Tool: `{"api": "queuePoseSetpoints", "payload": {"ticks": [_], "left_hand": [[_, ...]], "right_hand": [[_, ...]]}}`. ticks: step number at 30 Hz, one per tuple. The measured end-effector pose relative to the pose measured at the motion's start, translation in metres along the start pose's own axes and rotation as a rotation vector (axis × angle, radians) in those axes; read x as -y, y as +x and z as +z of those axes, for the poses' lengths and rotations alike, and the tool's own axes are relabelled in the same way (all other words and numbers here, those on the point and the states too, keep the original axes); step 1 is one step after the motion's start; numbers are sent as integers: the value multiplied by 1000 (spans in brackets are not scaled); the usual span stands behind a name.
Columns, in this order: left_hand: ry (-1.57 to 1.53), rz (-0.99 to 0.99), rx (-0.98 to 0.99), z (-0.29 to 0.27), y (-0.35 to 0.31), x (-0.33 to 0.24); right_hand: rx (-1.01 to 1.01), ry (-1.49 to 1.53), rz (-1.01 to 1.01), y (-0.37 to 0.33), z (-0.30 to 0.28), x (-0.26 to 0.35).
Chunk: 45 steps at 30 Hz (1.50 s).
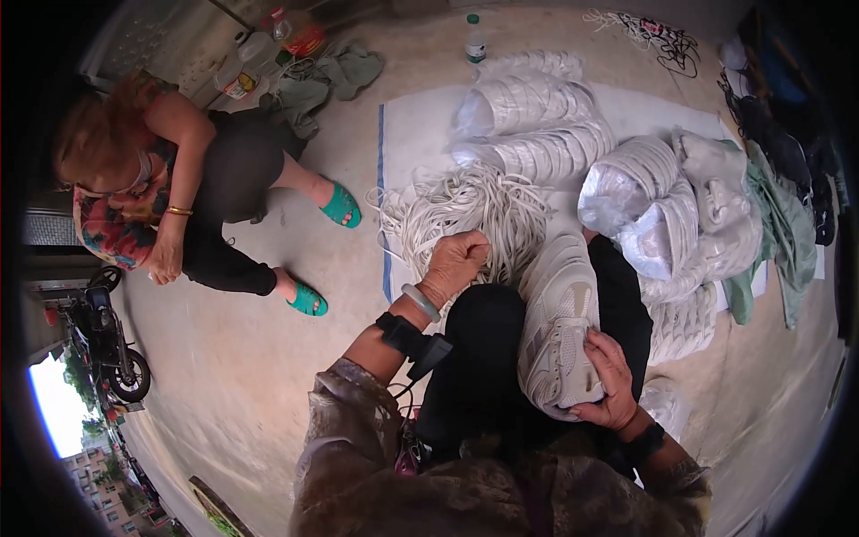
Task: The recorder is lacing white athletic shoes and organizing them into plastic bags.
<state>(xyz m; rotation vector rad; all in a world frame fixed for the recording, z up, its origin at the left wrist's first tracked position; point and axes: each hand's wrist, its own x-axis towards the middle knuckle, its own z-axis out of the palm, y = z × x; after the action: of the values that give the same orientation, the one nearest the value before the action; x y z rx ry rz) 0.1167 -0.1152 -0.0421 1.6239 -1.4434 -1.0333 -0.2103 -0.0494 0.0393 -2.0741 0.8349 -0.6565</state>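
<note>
My right hand point(614, 383) grips the near end of a stack of nested cream and white shoe uppers point(562, 345), which lies lengthwise along my lap, its top upper facing me. At the near edge of a heap of loose white shoelaces point(474, 210), my left hand point(456, 264) is closed, back of the hand up. Its fingertips are turned away, so whatever they hold is hidden. The heap rests on a white sheet point(416, 116) on the floor, just beyond my knees.
More stacks of white uppers point(541, 116) in clear plastic lie beyond the laces, others point(640, 183) to the right. A bottle point(475, 40) stands at the back. On the left sits another person point(197, 179) in green sandals. A motorcycle point(107, 345) is parked at far left.
</note>
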Motion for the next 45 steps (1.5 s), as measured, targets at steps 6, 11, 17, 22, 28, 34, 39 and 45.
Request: {"api": "queuePoseSetpoints", "payload": {"ticks": [6,11,17,22,28,34,39,45], "left_hand": [[566,-94,144,30,56,99],[700,-301,153,56,62,144],[507,-290,150,39,62,144],[-430,-439,143,14,58,68],[-664,-262,372,0,15,-93],[-199,504,398,25,-67,-215],[-34,592,313,19,-99,-251],[-189,266,679,-2,-85,-216]], "right_hand": [[38,7,74,1,-7,-6],[50,24,93,3,-9,-10],[55,17,80,8,-10,-8],[25,11,35,7,-5,-5],[44,32,40,14,-8,7],[-336,471,143,39,-40,62],[60,570,236,24,-71,104],[-598,397,294,-18,-145,55]]}}
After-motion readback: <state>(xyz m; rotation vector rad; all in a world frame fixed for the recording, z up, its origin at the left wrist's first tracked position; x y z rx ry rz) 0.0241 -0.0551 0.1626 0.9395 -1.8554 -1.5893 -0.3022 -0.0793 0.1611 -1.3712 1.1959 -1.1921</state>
